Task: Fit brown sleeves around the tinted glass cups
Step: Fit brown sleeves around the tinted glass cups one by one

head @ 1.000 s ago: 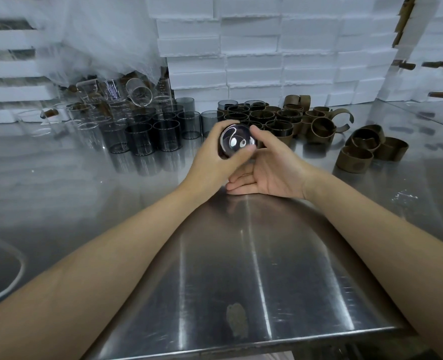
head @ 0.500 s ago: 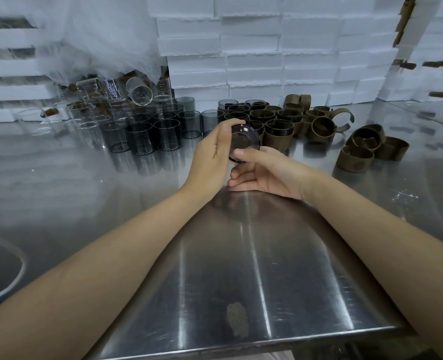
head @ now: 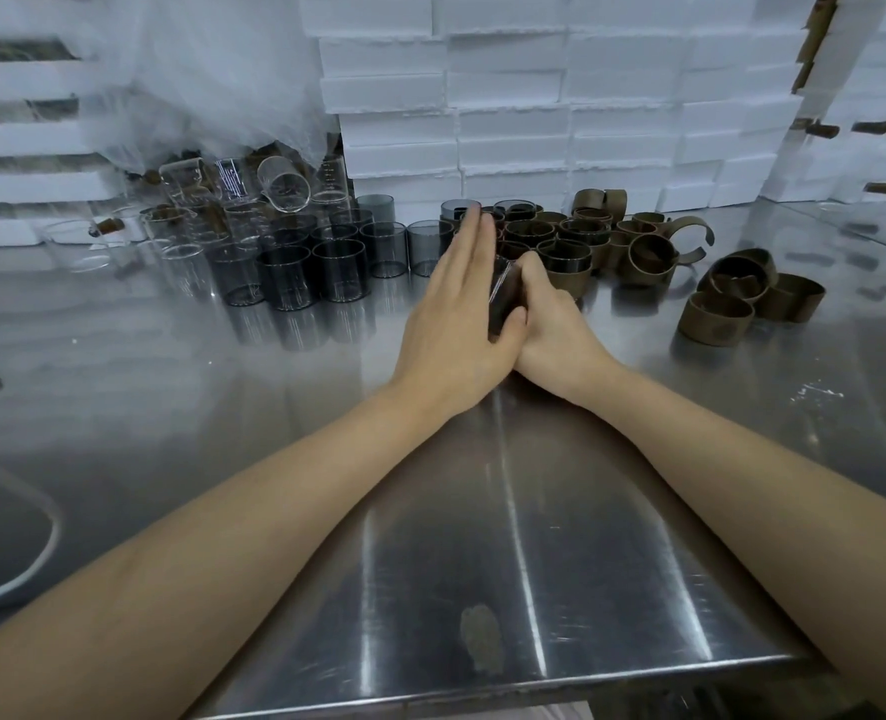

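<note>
We hold one tinted cup point(head: 502, 298) between our hands, just above the steel table point(head: 482, 511) and near its middle, in front of the rows of cups. The cup lies on its side. As far as the visible sliver shows, its long axis runs roughly left to right, one end facing our left palm and the other buried in our right hand. Most of it is hidden, so we cannot tell which end is the mouth, nor whether a sleeve sits on it.

Our left hand point(head: 456, 314) is flat, its fingers point(head: 474, 236) straight, close together and pointing away from us, the palm pressed against the cup's end and the thumb point(head: 514, 320) lying across its near side. Our right hand point(head: 552, 324) is curled round the cup, gripping it from the right.

Behind our left hand stand the bare tinted cups point(head: 336, 267), upright with mouths up. Behind our right hand are the sleeved cups point(head: 565, 252), and loose brown sleeves point(head: 716, 317) lie well to the right. White boxes point(head: 513, 122) are stacked along the back.
</note>
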`<state>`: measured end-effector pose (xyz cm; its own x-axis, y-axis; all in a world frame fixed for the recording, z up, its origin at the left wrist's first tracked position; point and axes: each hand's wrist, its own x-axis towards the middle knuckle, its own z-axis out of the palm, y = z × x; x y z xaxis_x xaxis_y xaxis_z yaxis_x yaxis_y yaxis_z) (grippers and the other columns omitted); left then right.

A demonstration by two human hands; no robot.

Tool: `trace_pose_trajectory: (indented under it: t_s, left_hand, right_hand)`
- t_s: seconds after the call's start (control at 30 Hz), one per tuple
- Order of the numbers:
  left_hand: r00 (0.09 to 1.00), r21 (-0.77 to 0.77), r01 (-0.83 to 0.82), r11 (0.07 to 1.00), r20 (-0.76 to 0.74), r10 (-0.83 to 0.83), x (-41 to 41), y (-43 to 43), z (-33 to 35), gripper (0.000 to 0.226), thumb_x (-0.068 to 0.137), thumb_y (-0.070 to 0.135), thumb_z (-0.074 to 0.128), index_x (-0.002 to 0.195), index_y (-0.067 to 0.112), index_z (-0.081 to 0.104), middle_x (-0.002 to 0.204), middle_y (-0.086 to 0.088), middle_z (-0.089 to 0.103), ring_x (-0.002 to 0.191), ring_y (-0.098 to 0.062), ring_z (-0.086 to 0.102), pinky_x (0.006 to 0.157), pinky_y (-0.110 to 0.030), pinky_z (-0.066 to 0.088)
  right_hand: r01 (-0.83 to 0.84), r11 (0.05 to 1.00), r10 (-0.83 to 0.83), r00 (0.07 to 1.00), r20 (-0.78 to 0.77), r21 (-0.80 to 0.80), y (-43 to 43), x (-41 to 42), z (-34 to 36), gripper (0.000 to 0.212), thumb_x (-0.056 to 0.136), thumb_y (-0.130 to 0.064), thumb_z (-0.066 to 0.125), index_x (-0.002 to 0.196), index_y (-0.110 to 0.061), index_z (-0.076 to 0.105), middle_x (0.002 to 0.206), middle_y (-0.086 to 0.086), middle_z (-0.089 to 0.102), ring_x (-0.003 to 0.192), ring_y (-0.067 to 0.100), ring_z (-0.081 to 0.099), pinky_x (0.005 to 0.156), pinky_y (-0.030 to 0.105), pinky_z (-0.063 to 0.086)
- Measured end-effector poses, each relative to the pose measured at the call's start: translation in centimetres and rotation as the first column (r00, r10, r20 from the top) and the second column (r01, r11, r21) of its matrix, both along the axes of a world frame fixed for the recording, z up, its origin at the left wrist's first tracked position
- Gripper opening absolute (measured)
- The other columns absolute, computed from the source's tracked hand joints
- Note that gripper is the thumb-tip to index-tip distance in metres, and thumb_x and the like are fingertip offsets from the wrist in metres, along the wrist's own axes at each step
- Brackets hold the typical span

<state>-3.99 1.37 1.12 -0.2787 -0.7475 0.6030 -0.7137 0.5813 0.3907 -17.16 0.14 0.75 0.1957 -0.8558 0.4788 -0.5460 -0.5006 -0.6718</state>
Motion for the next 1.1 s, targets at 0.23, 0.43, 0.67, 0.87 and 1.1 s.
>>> trace_pose_trajectory:
  t_s: [0.23, 0.43, 0.67, 0.87, 1.1]
  left_hand:
    - [0.905, 0.270, 0.124, 0.955, -0.425, 0.003, -0.4, -0.1, 0.6, 0.105, 0.083, 0.026, 0.076, 0.158, 0.021, 0.002, 0.153, 0.006, 0.039, 0.127, -0.003, 0.047, 0.101, -0.018, 0.034]
    - [0.531, 0.343, 0.645, 0.683, -0.844, -0.078, -0.2, -1.4, 0.2, 0.068, 0.076, 0.031, 0.076, 0.135, 0.011, 0.048, 0.104, 0.005, 0.070, 0.101, -0.011, 0.066, 0.086, -0.026, 0.050]
    - [0.601, 0.386, 0.596, 0.704, -0.796, -0.073, -0.3, -1.8, -1.0, 0.089, 0.067, 0.056, 0.072, 0.142, 0.028, 0.034, 0.112, 0.010, 0.067, 0.099, -0.008, 0.067, 0.082, -0.028, 0.052]
    - [0.607, 0.357, 0.581, 0.732, -0.788, -0.097, -0.5, -1.9, -1.3, 0.086, 0.061, 0.046, 0.080, 0.133, 0.029, 0.037, 0.104, 0.014, 0.067, 0.096, -0.006, 0.068, 0.083, -0.027, 0.056]
    - [0.612, 0.328, 0.527, 0.784, -0.786, -0.083, -0.4, -1.9, -1.6, 0.084, 0.079, 0.006, 0.079, 0.145, 0.016, 0.029, 0.121, 0.001, 0.061, 0.109, -0.005, 0.063, 0.092, -0.028, 0.054]
  right_hand:
    - [-0.150, 0.987, 0.141, 0.977, 0.161, 0.048, 0.1, -0.3, 0.1, 0.048, 0.068, 0.014, 0.061, 0.082, -0.022, 0.033, 0.074, -0.003, 0.052, 0.062, 0.000, 0.048, 0.056, 0.024, 0.049]
    - [-0.341, 0.928, 0.245, 0.859, 0.449, 0.146, 0.0, -0.3, 0.7, 0.060, 0.046, 0.013, 0.058, 0.101, 0.003, 0.035, 0.098, 0.016, 0.044, 0.088, 0.025, 0.043, 0.069, 0.042, 0.040]
    - [-0.338, 0.913, 0.205, 0.864, 0.461, 0.228, 0.0, -0.2, 0.7, 0.066, 0.054, 0.013, 0.047, 0.115, -0.011, 0.035, 0.107, 0.011, 0.046, 0.099, 0.020, 0.049, 0.080, 0.039, 0.045]
    - [-0.087, 0.989, 0.048, 0.955, 0.293, 0.118, -0.1, 0.6, 0.8, 0.037, 0.084, 0.009, 0.050, 0.119, -0.006, 0.051, 0.097, 0.001, 0.060, 0.079, 0.000, 0.059, 0.066, 0.014, 0.046]
    - [0.212, 0.976, -0.210, 0.976, -0.053, 0.055, 0.0, 0.0, 0.9, 0.031, 0.077, 0.003, 0.042, 0.059, -0.020, 0.054, 0.050, -0.002, 0.053, 0.051, 0.021, 0.053, 0.054, 0.035, 0.049]
